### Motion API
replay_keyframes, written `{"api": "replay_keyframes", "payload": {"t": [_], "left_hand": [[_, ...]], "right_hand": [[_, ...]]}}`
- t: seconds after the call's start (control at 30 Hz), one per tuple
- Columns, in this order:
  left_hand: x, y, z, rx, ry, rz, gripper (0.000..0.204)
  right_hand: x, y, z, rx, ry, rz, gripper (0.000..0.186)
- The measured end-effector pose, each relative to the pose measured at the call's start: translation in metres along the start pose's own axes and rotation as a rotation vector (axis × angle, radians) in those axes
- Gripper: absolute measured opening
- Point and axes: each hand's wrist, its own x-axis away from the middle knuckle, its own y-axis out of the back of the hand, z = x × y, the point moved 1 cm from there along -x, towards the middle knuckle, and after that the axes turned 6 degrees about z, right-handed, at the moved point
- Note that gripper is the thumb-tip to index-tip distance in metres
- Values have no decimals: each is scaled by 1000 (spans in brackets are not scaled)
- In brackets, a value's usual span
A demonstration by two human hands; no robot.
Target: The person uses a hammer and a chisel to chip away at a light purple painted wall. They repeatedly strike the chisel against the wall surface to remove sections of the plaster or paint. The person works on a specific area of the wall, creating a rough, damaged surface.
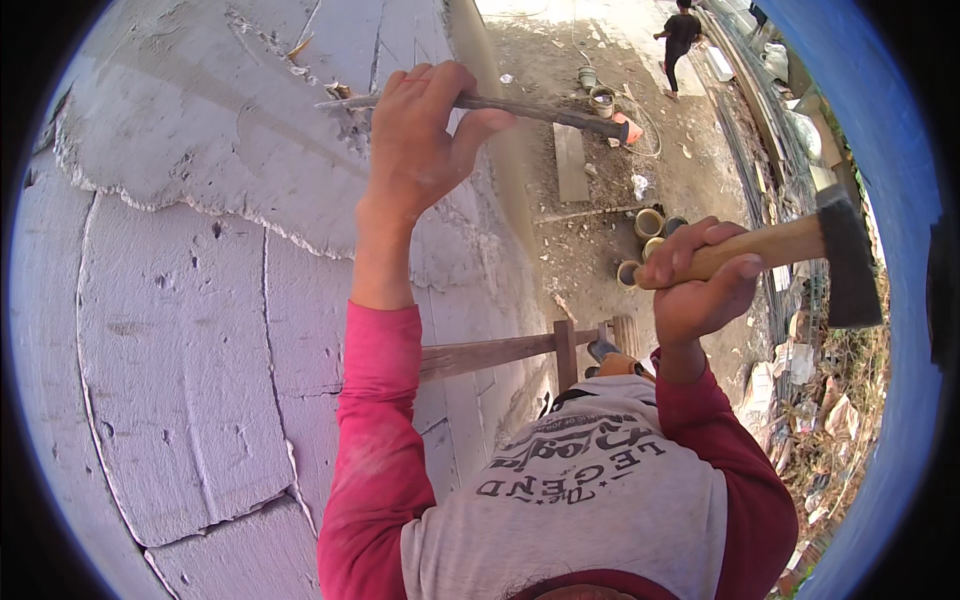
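My left hand (425, 145) is closed around a long, thin dark metal chisel (550, 114), held roughly level with its pale pointed end at rough, chipped grey plaster (200, 110) on the wall; whether that end touches it, I cannot tell. Below the plaster's ragged edge lie bare pale blocks (180, 350) with cracked joints and pits. My right hand (700, 275) grips the wooden handle of a hammer (845, 265) with a large, dark, blocky head, out to the right of the chisel, apart from it.
A wooden beam with an upright (485, 351) crosses by my body. On the dusty ground far below are several buckets (649, 223), a board (570, 160) and scattered debris. A person in dark clothes (680, 40) walks at the top. Long materials and rubbish line the right side.
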Motion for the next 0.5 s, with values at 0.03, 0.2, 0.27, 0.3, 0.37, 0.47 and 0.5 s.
{"api": "replay_keyframes", "payload": {"t": [0.03, 0.2, 0.27, 0.3, 0.37, 0.47, 0.5], "left_hand": [[0, -1, -1, 11, 15, 4, 35], [-2, 2, -1, -7, -19, -9, 32], [-2, 5, 1, -4, -37, 4, 32], [-4, 4, 0, 4, -39, -14, 32], [-5, 2, 1, 21, -47, -14, 32], [-3, 2, 3, 38, -75, -26, 34], [-3, 2, 2, 45, -90, -32, 36]], "right_hand": [[5, -1, -6, -14, -5, -30, 62], [19, -9, -26, 96, 22, 197, 52], [22, -11, -35, 148, -19, 259, 50], [24, -11, -39, 183, -56, 299, 48], [22, -17, -37, 213, -96, 406, 44], [15, -17, -25, 223, -113, 367, 42], [11, -11, -21, 206, -87, 314, 39]]}}
